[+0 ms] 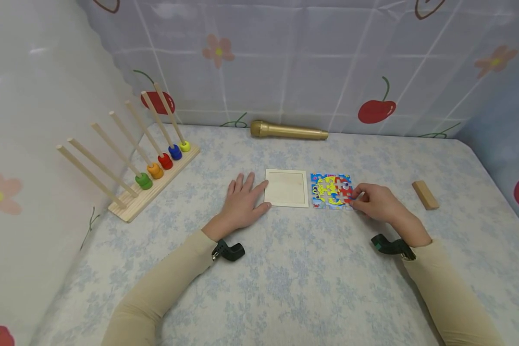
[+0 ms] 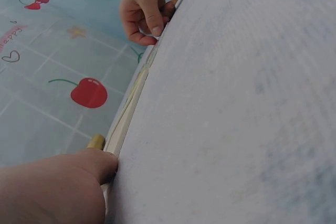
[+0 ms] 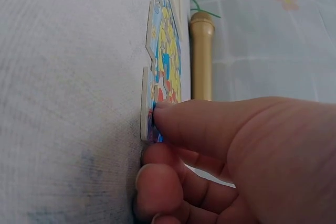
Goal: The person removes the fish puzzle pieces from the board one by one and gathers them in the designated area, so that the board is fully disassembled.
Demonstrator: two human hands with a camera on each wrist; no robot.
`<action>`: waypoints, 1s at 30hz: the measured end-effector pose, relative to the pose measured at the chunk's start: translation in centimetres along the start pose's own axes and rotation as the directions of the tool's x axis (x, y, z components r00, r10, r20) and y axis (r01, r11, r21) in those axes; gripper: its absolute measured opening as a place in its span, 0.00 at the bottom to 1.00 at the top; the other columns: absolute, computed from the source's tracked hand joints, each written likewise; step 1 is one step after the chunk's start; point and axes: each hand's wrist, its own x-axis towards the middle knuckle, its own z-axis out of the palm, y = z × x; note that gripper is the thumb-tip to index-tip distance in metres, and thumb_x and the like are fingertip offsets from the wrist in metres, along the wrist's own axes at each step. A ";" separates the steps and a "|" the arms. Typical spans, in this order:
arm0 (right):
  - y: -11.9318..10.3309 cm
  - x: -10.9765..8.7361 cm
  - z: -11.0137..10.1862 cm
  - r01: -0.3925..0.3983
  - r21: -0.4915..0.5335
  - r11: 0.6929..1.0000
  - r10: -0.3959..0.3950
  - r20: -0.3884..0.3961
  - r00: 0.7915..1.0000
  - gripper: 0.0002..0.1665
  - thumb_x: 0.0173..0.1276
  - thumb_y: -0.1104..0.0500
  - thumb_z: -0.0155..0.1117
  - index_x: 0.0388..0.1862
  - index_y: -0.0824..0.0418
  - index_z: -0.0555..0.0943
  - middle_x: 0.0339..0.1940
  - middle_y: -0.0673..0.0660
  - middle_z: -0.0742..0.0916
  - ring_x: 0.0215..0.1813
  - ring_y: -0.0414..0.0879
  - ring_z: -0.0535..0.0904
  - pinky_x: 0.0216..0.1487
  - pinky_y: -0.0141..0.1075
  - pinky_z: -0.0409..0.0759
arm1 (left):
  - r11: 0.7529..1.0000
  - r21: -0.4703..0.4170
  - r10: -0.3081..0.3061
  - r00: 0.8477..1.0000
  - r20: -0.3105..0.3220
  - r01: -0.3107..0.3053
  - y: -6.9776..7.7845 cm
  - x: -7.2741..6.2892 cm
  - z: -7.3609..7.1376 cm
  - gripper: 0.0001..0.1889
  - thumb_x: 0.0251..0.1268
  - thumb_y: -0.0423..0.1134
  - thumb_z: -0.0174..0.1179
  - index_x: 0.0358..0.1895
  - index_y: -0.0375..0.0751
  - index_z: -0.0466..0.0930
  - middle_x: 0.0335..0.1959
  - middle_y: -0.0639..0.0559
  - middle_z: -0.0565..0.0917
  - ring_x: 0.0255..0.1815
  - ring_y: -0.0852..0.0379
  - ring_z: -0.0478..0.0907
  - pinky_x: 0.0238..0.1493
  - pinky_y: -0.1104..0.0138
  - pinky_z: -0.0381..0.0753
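A jigsaw puzzle (image 1: 330, 191) with a yellow and red picture on blue lies on the table, its pieces fitted close together with thin gaps showing. At its lower right corner my right hand (image 1: 378, 203) pinches a puzzle piece (image 3: 147, 111), thumb on top and the other fingers curled below. Left of the puzzle lies a square pale wooden frame tray (image 1: 287, 205), with no pieces inside its border. My left hand (image 1: 243, 204) rests flat with spread fingers, its index finger and thumb touching the tray's left side.
A gold toy microphone (image 1: 290, 130) lies at the back of the table. On the left stands a wooden peg rack (image 1: 155, 185) with tall rods and coloured beads. A small wooden block (image 1: 426, 195) lies to the right of my right hand.
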 end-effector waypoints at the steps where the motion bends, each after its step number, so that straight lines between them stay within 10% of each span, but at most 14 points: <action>1: 0.0 0.0 0.0 0.000 0.002 1.000 0.000 -0.001 1.000 0.11 0.71 0.61 0.64 0.47 0.66 0.77 0.26 0.56 0.81 0.23 0.45 0.74 0.27 0.37 0.73 | 1.000 0.000 -0.001 1.000 0.000 0.001 0.0 0.0 0.0 0.34 0.77 0.56 0.52 0.81 0.49 0.60 0.84 0.32 0.48 0.85 0.29 0.36 0.80 0.36 0.40; 30: -0.2 0.5 -0.3 -0.005 -0.010 1.000 0.005 0.021 1.000 0.13 0.73 0.56 0.64 0.46 0.65 0.78 0.24 0.54 0.80 0.23 0.45 0.76 0.28 0.37 0.72 | 1.000 -0.019 -0.009 1.000 0.029 0.009 -1.0 0.0 -0.6 0.35 0.79 0.57 0.48 0.82 0.51 0.56 0.84 0.33 0.47 0.85 0.29 0.35 0.80 0.36 0.40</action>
